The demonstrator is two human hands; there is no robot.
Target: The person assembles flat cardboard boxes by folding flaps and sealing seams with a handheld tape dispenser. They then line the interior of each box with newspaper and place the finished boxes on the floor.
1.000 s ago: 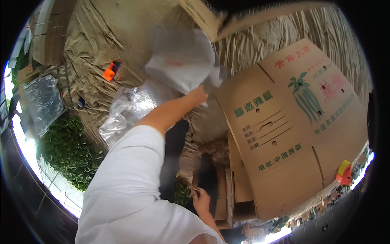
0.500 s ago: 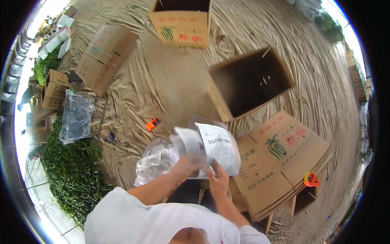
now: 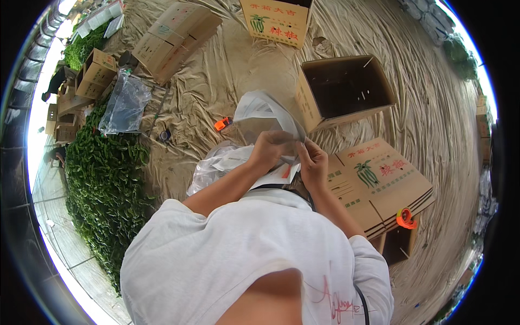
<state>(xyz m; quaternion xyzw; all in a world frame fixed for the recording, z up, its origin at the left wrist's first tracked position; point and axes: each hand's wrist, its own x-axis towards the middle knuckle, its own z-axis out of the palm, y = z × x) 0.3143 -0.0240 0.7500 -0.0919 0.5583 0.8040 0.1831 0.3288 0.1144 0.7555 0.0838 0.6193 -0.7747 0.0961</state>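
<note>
In front of my chest, both hands grip a thin greyish-white newspaper [image 3: 261, 107] that curves upward and is partly smeared by motion. My left hand [image 3: 268, 150] is closed, its fingers pinching the near edge. Close beside it, my right hand [image 3: 313, 161] is closed on the same edge with thumb and fingertips. Crumpled clear plastic [image 3: 214, 169] lies below and left of my left hand. Beyond the paper, to the right, stands an open, dark-insided cardboard carton [image 3: 312, 105]. Right of my right forearm lies a stack of flattened cartons [image 3: 346, 203].
An orange tape dispenser [image 3: 222, 124] lies on the wrinkled tan ground sheet [image 3: 216, 81]; another orange dispenser [image 3: 405, 218] sits on the stack's edge. Green peppers [image 3: 105, 200] are heaped at left beside a clear plastic bag [image 3: 125, 105]. More cartons [image 3: 176, 38] stand farther off.
Both hands have risen in the picture, farther from my body. The newspaper's printed side, plain before, is turned away and its sheets now arch upward. The whole view has shifted.
</note>
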